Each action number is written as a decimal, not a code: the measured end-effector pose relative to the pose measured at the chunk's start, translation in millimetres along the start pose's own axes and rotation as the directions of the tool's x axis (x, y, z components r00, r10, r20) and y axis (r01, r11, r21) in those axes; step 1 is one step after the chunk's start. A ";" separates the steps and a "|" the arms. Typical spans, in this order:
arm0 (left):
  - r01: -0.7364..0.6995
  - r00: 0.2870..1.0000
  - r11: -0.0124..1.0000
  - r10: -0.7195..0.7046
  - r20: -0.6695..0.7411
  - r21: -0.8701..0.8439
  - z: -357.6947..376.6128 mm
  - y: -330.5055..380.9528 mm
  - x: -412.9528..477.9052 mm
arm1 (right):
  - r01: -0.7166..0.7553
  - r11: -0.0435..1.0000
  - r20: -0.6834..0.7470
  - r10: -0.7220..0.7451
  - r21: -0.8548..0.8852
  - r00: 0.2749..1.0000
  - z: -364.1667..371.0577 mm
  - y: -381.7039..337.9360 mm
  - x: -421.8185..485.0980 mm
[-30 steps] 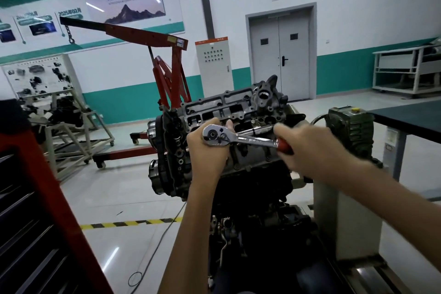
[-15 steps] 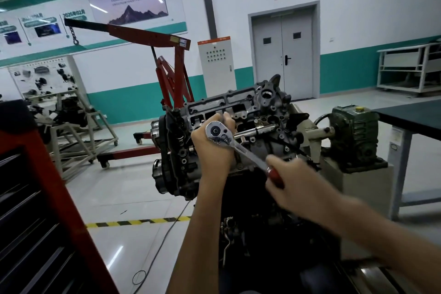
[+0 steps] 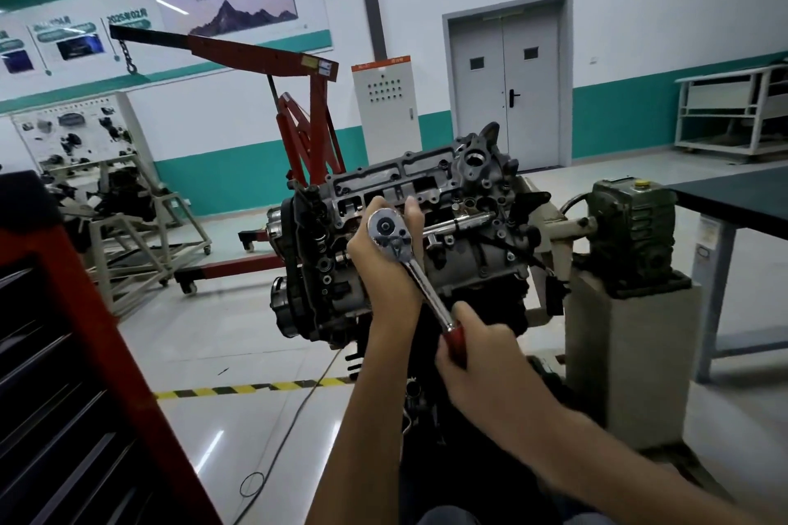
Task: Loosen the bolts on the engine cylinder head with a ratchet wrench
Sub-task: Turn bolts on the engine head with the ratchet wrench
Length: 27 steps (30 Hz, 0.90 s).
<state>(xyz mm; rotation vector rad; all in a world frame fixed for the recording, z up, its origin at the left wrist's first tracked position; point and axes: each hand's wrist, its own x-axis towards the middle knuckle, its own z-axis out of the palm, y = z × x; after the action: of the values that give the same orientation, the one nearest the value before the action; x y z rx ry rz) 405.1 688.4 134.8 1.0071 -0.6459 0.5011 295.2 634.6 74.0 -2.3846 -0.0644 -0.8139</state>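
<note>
The grey engine cylinder head (image 3: 469, 200) sits tilted on a stand in the middle of the view. A chrome ratchet wrench (image 3: 409, 264) with a red grip has its round head against the cylinder head's near face. My left hand (image 3: 383, 264) wraps behind and around the ratchet head, holding it in place. My right hand (image 3: 477, 358) grips the red handle, which points down and to the right. The bolt and socket under the ratchet head are hidden by my left hand.
A red engine hoist (image 3: 298, 98) stands behind the engine. A red tool cabinet (image 3: 64, 354) fills the lower left. A green gearbox (image 3: 631, 226) on a grey pedestal stands right of the engine, and a dark table (image 3: 733, 200) beyond it. A cable (image 3: 290, 431) runs over the floor.
My right hand has swung the wrench handle clockwise, from nearly level at the right down to a steep downward slant. My left hand stayed on the ratchet head.
</note>
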 end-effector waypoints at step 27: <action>-0.134 0.987 0.988 0.126 0.102 0.075 4.7 2.6 1.2 | -0.016 0.998 0.006 0.016 0.053 1.000 2.8 6.5 -1.1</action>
<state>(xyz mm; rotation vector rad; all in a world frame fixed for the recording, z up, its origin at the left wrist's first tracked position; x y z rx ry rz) 403.0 685.5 139.1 1.0755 -0.7868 0.5995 297.4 631.1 68.0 -2.3348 -0.0676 -0.7890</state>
